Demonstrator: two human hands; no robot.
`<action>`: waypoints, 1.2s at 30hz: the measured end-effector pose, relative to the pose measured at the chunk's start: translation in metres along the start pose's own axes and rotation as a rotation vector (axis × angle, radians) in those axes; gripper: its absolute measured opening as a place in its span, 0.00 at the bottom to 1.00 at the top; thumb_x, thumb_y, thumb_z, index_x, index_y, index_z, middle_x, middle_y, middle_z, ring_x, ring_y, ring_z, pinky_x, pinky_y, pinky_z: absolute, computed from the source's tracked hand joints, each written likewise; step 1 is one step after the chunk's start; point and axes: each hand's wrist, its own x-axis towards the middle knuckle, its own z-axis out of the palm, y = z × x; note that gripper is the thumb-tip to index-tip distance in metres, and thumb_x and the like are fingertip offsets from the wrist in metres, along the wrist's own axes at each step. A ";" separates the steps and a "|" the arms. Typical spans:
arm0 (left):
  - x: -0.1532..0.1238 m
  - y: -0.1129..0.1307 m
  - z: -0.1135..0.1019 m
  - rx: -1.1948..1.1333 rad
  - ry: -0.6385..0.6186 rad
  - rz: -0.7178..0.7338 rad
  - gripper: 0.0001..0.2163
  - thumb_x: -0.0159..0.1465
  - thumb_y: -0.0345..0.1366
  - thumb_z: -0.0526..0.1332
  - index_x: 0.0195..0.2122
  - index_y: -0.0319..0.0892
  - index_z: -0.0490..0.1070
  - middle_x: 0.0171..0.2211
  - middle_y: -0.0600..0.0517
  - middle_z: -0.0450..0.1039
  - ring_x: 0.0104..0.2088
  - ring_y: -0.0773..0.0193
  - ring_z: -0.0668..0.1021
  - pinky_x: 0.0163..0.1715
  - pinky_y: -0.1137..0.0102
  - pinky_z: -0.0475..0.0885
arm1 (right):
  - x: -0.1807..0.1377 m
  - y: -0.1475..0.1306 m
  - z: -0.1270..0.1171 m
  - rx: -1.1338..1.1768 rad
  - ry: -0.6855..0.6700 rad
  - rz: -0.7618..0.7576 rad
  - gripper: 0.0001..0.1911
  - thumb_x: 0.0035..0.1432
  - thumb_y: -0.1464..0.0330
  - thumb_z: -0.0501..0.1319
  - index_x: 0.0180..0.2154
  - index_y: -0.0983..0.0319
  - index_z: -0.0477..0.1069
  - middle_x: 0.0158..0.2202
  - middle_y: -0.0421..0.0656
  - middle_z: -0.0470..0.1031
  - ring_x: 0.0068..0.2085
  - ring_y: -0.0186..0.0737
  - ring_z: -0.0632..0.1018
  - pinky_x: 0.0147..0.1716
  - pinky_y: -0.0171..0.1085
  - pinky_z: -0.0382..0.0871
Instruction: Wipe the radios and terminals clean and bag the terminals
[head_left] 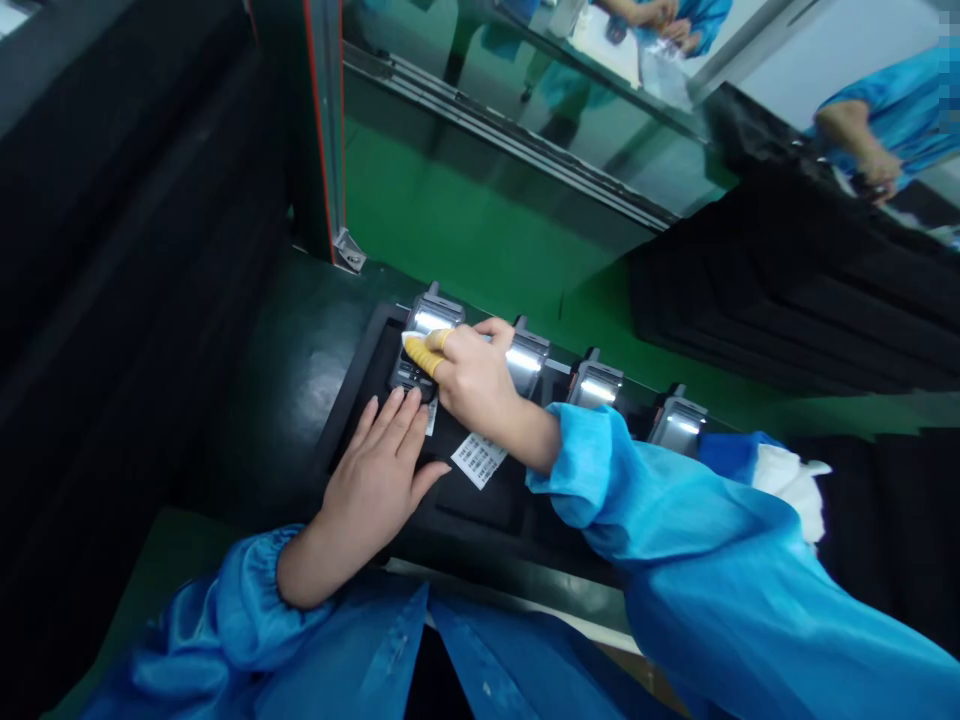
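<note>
A dark handheld radio [411, 372] with a keypad, a shiny screen and a stub antenna lies in a black foam tray [352, 400]. My left hand [379, 465] is flat with fingers outstretched, its fingertips touching the radio's lower end. My right hand [480, 375], with yellow finger cots on it, bends over the same radio. Its fingers press a small white wipe [409, 338] against the radio's face near the screen; most of the wipe is hidden. Beneath my right wrist lies a white label sheet [478, 460] printed with barcodes.
More radios [596, 382] stand in a row to the right. Past them are a crumpled white cloth [791, 485] and something blue. Black foam stacks rise at left [135, 300] and right [750, 290]. A metal post [326, 130] stands ahead. Co-workers' hands [862, 150] show at the back.
</note>
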 end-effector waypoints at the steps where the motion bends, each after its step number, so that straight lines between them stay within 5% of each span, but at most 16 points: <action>1: 0.000 -0.001 -0.001 -0.028 0.033 0.002 0.18 0.67 0.40 0.55 0.53 0.31 0.67 0.55 0.35 0.70 0.58 0.46 0.71 0.57 0.50 0.67 | -0.005 -0.004 0.001 0.002 0.000 -0.031 0.18 0.66 0.71 0.47 0.43 0.58 0.75 0.41 0.42 0.76 0.41 0.38 0.67 0.43 0.46 0.44; 8: -0.005 -0.005 -0.016 -0.315 0.390 -0.076 0.06 0.62 0.25 0.58 0.38 0.38 0.72 0.33 0.49 0.75 0.38 0.63 0.79 0.50 0.59 0.74 | -0.028 -0.026 0.004 0.013 0.042 -0.100 0.17 0.67 0.72 0.47 0.46 0.58 0.74 0.40 0.40 0.76 0.39 0.35 0.67 0.42 0.45 0.44; 17: -0.011 -0.005 -0.013 -0.249 0.475 -0.116 0.05 0.63 0.27 0.58 0.35 0.40 0.73 0.27 0.52 0.70 0.32 0.65 0.75 0.41 0.64 0.76 | -0.049 -0.031 -0.011 0.120 0.000 -0.071 0.17 0.62 0.76 0.50 0.37 0.57 0.77 0.38 0.40 0.75 0.40 0.36 0.68 0.42 0.44 0.44; 22: -0.012 -0.004 -0.011 -0.180 0.462 -0.149 0.07 0.64 0.32 0.57 0.32 0.41 0.74 0.25 0.52 0.70 0.31 0.63 0.75 0.40 0.64 0.76 | -0.110 0.000 -0.045 0.116 0.146 0.202 0.22 0.56 0.79 0.52 0.42 0.52 0.77 0.39 0.41 0.76 0.41 0.39 0.71 0.42 0.46 0.49; 27: -0.011 -0.004 -0.009 -0.114 0.461 -0.149 0.09 0.65 0.34 0.56 0.30 0.41 0.74 0.24 0.52 0.70 0.30 0.63 0.76 0.38 0.65 0.75 | -0.197 0.029 -0.072 -0.007 0.372 0.453 0.15 0.53 0.75 0.54 0.34 0.56 0.78 0.33 0.45 0.76 0.35 0.43 0.74 0.36 0.46 0.55; 36: -0.009 -0.011 -0.009 0.001 0.518 -0.039 0.04 0.62 0.32 0.61 0.31 0.42 0.74 0.25 0.51 0.72 0.28 0.60 0.75 0.28 0.66 0.70 | -0.323 0.037 -0.109 -0.210 0.550 0.985 0.14 0.56 0.64 0.56 0.34 0.59 0.79 0.33 0.51 0.75 0.35 0.51 0.76 0.35 0.50 0.64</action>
